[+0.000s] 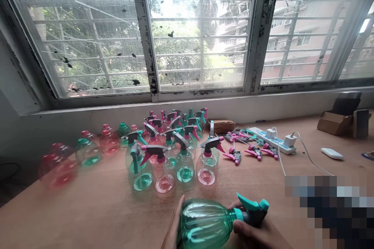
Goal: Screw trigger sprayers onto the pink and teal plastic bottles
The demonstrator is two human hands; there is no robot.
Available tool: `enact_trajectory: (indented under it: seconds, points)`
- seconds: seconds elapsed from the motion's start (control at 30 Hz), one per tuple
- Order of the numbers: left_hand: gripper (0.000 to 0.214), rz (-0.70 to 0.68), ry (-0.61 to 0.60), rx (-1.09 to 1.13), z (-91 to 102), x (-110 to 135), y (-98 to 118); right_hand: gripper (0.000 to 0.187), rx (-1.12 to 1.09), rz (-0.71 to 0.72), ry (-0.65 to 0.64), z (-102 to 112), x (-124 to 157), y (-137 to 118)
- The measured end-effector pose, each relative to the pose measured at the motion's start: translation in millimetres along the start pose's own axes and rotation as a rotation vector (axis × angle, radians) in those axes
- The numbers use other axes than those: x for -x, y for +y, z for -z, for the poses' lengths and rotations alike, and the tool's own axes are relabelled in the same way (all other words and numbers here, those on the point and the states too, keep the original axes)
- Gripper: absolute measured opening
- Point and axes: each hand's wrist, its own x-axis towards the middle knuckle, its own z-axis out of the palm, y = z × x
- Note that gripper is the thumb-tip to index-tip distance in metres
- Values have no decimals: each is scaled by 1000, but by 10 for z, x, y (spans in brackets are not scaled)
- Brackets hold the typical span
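A green spray bottle [204, 223] lies on its side between my hands at the table's near edge, its teal and black trigger head pointing right. My left hand [173, 227] is closed round the base of the bottle, mostly hidden behind it. At the neck, the fingers of my right hand [251, 231] grip the teal collar and the spray head. Just beyond stand several pink and green spray bottles [184, 169] with trigger heads fitted.
Bottles without heads [87, 153] stand at the left. Loose pink trigger heads [233, 156] lie right of the group, near a white power strip [273, 140] with chargers and cables. A cardboard box [336, 122] and a white case [332, 153] are farther right. Windows line the back.
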Motion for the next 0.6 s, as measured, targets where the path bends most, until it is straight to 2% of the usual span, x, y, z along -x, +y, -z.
enact_trajectory:
  seconds: [0.13,0.27,0.37,0.43,0.5,0.6]
  points:
    - [141,59,3,54,-28,-23,45,51,-54,-26,37,4,-4,31]
    - [129,9,35,91,-63,-37,32,51,-44,-19,35,-16,6,9]
    - [134,-13,35,71,-56,-6,48,50,-7,11,11,-22,9,-3]
    - [134,-25,-4,68,-48,33,97,49,31,4,-17,-8,5,7]
    - [123,-18,-37,65,-49,69,175,50,45,-10,-27,12,-3,30]
    - [119,-13,-42,44,-67,92,299,51,-15,-11,0,33,-15,72]
